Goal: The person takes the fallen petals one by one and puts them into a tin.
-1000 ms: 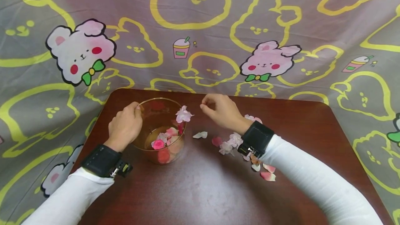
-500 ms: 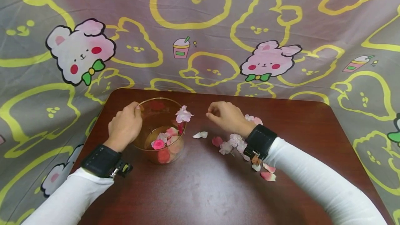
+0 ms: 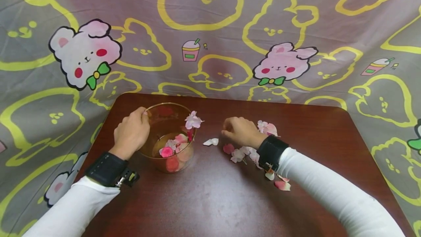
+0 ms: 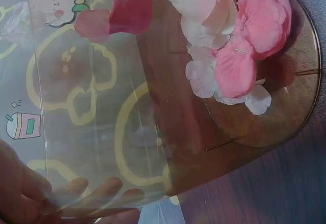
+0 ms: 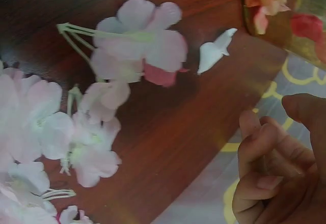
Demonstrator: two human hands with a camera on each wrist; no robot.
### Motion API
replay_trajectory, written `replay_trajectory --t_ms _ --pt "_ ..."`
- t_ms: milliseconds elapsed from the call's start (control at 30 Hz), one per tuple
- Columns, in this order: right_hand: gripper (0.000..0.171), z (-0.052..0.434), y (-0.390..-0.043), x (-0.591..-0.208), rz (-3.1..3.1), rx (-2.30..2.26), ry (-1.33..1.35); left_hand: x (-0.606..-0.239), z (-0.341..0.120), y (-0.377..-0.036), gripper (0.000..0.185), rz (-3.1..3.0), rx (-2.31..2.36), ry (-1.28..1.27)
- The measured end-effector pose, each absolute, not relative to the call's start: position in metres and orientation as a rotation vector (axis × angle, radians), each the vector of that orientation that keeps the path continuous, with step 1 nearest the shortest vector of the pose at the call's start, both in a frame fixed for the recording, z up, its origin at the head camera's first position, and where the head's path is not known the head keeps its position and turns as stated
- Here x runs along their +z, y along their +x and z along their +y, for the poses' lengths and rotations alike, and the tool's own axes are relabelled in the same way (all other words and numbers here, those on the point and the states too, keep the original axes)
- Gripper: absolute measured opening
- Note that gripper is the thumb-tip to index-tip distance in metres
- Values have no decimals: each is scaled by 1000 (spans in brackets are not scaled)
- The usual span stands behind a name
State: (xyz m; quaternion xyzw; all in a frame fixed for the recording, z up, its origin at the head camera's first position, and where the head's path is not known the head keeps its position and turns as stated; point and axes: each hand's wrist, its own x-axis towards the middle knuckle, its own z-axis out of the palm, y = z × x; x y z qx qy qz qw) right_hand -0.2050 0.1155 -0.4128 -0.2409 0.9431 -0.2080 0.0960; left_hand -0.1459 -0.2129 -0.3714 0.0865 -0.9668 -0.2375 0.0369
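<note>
My left hand [image 3: 131,129] grips the left rim of a clear amber bowl [image 3: 164,121], thumb inside; the left wrist view shows the other fingers through its wall. Pink and pale petals [image 4: 254,40] lie at the bottom, and dark red petals [image 4: 131,13] cling to the side. A pale pink flower [image 3: 193,120] hangs on the right rim. To the right, my right hand [image 3: 243,132] is above the table with fingers loosely curled and thumb apart, holding nothing. Near it lie pale pink flowers [image 5: 137,40], a red petal [image 3: 228,149] and a white petal [image 5: 216,51].
More pink petals [image 3: 270,128] lie behind my right wrist, with others [image 3: 282,185] in front of it. The dark red wooden table [image 3: 204,200] ends at a hanging cloth [image 3: 217,39] printed with cartoon rabbits and bears.
My right hand has moved away from the bowl, right and toward me, down toward the scattered petals. My left hand and the bowl have stayed in place.
</note>
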Motion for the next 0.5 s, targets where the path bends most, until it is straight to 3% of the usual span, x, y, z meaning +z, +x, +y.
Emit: replay_trajectory --t_ms 500 --pt "22 114 -203 -438 2738 -369 -641 -372 -214 -147 42 -2976 -725 271"
